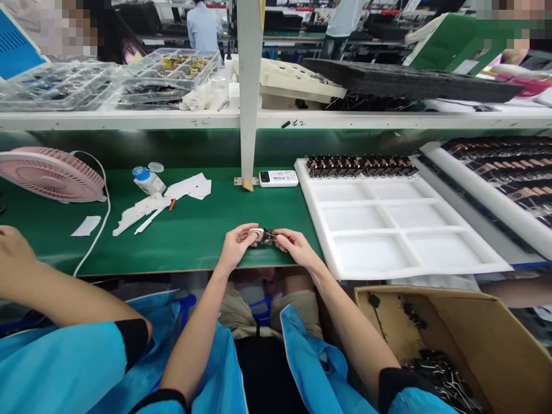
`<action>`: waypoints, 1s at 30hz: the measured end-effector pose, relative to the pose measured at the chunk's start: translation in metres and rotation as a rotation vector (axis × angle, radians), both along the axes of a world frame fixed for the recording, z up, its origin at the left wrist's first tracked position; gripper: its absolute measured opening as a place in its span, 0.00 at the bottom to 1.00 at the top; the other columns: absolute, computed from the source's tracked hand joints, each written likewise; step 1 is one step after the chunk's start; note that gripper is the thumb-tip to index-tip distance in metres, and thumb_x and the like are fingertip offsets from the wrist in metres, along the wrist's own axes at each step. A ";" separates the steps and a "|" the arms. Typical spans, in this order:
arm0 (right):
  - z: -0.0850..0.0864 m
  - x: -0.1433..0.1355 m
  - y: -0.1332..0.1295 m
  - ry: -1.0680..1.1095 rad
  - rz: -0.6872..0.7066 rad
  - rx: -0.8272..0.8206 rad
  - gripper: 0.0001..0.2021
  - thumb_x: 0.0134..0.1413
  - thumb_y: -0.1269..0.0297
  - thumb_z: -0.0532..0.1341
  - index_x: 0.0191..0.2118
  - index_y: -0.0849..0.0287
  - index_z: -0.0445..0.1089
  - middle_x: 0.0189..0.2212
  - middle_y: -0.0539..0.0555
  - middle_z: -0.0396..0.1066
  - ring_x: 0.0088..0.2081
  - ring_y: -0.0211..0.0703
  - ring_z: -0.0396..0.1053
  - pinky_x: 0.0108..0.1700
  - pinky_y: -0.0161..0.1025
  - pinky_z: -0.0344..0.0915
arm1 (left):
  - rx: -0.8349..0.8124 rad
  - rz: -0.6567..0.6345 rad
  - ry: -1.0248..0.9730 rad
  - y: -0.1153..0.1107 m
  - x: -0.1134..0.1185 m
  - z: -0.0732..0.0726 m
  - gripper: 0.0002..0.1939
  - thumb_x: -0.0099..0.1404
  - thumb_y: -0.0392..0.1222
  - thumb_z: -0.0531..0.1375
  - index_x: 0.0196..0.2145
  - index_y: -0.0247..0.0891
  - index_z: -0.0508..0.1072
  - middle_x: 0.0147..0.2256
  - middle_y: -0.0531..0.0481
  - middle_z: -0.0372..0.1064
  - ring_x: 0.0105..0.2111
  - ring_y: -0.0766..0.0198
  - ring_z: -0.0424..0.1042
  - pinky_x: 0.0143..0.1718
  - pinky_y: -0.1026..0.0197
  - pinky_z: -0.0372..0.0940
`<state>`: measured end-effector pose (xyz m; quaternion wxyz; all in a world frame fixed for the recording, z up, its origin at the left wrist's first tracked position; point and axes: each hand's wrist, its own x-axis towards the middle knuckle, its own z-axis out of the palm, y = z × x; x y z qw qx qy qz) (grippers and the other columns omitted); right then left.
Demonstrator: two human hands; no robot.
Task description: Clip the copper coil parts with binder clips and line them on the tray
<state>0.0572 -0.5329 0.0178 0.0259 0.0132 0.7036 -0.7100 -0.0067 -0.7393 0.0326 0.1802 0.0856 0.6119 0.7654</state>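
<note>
Both hands meet over the front edge of the green bench. My left hand (pixel 238 244) has its fingers closed on the copper-coloured end of a small part (pixel 261 235) with a round opening. The part's other end is black, with thin metal pins. My right hand (pixel 295 246) pinches at that black end, fingertips together on its right side. To the right lies a white foam tray (pixel 330 247) with a row of similar black and copper parts (pixel 362 166) along its back edge.
A cardboard box (pixel 487 328) holding black clips stands at lower right. On the left are a pink fan (pixel 52 174), its white cable, a bottle (pixel 149 181) and paper scraps (pixel 190 187). A post (pixel 249 92) rises behind a white device (pixel 279 178). A co-worker's arm (pixel 64 287) reaches in at left.
</note>
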 end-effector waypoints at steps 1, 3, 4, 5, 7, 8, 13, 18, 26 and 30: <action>-0.001 0.000 0.000 0.001 0.002 0.021 0.28 0.59 0.40 0.63 0.49 0.64 0.75 0.27 0.50 0.69 0.26 0.36 0.59 0.29 0.37 0.56 | -0.016 -0.014 0.006 0.000 0.000 0.000 0.23 0.55 0.49 0.73 0.46 0.36 0.81 0.37 0.43 0.81 0.30 0.63 0.76 0.33 0.61 0.74; -0.002 0.001 0.001 0.000 0.004 0.060 0.27 0.60 0.41 0.63 0.49 0.64 0.75 0.27 0.51 0.69 0.27 0.36 0.60 0.30 0.36 0.57 | -0.042 -0.027 0.018 0.000 0.000 0.000 0.23 0.54 0.50 0.73 0.45 0.36 0.81 0.36 0.43 0.81 0.29 0.62 0.77 0.32 0.61 0.74; -0.003 0.001 0.001 -0.002 0.005 0.076 0.27 0.60 0.42 0.63 0.50 0.64 0.75 0.28 0.51 0.69 0.27 0.37 0.61 0.30 0.36 0.57 | -0.051 -0.028 0.022 0.000 0.000 -0.001 0.23 0.54 0.50 0.73 0.45 0.36 0.81 0.36 0.43 0.81 0.29 0.61 0.77 0.32 0.60 0.74; -0.004 0.001 0.002 -0.003 0.007 0.089 0.27 0.61 0.42 0.62 0.50 0.64 0.75 0.28 0.51 0.69 0.27 0.37 0.61 0.31 0.36 0.58 | -0.058 -0.025 0.024 0.001 0.000 -0.001 0.23 0.54 0.50 0.74 0.44 0.36 0.81 0.36 0.43 0.81 0.29 0.61 0.77 0.32 0.60 0.75; -0.005 0.001 0.003 0.003 0.016 0.103 0.26 0.62 0.43 0.62 0.50 0.63 0.76 0.27 0.50 0.69 0.27 0.37 0.61 0.31 0.36 0.58 | -0.069 -0.016 0.022 0.001 -0.001 -0.001 0.22 0.53 0.51 0.74 0.43 0.37 0.81 0.35 0.44 0.80 0.28 0.61 0.77 0.32 0.60 0.75; -0.006 0.000 0.003 0.007 0.019 0.107 0.26 0.62 0.43 0.62 0.51 0.62 0.76 0.27 0.50 0.69 0.27 0.38 0.61 0.31 0.36 0.58 | -0.073 -0.015 0.018 0.001 -0.001 -0.001 0.22 0.53 0.51 0.74 0.43 0.36 0.81 0.34 0.44 0.80 0.28 0.61 0.77 0.32 0.60 0.74; 0.000 0.000 -0.010 0.030 -0.011 0.144 0.23 0.64 0.45 0.60 0.50 0.61 0.75 0.30 0.52 0.72 0.29 0.39 0.65 0.34 0.38 0.62 | -0.102 -0.007 0.003 -0.002 -0.001 0.002 0.26 0.51 0.54 0.74 0.44 0.35 0.80 0.36 0.42 0.80 0.29 0.60 0.78 0.34 0.60 0.74; 0.034 0.032 -0.011 -0.021 -0.026 0.173 0.32 0.62 0.49 0.62 0.67 0.60 0.61 0.42 0.56 0.76 0.35 0.40 0.70 0.40 0.39 0.68 | -0.073 0.048 0.013 -0.006 -0.005 0.000 0.29 0.53 0.53 0.74 0.49 0.35 0.78 0.41 0.42 0.81 0.37 0.58 0.79 0.36 0.62 0.73; 0.069 0.218 0.116 -0.228 0.077 -0.049 0.22 0.53 0.43 0.68 0.32 0.61 0.74 0.25 0.54 0.72 0.27 0.41 0.69 0.32 0.36 0.65 | 0.132 0.172 -0.155 -0.006 -0.010 0.009 0.30 0.49 0.48 0.76 0.49 0.37 0.78 0.37 0.47 0.79 0.37 0.63 0.77 0.37 0.69 0.72; -0.005 0.283 0.175 -0.349 -0.814 0.111 0.22 0.49 0.41 0.65 0.23 0.55 0.64 0.19 0.51 0.63 0.23 0.44 0.63 0.28 0.42 0.64 | 0.166 0.217 -0.173 -0.005 -0.010 0.014 0.29 0.48 0.48 0.76 0.46 0.37 0.78 0.34 0.49 0.77 0.32 0.62 0.77 0.33 0.66 0.73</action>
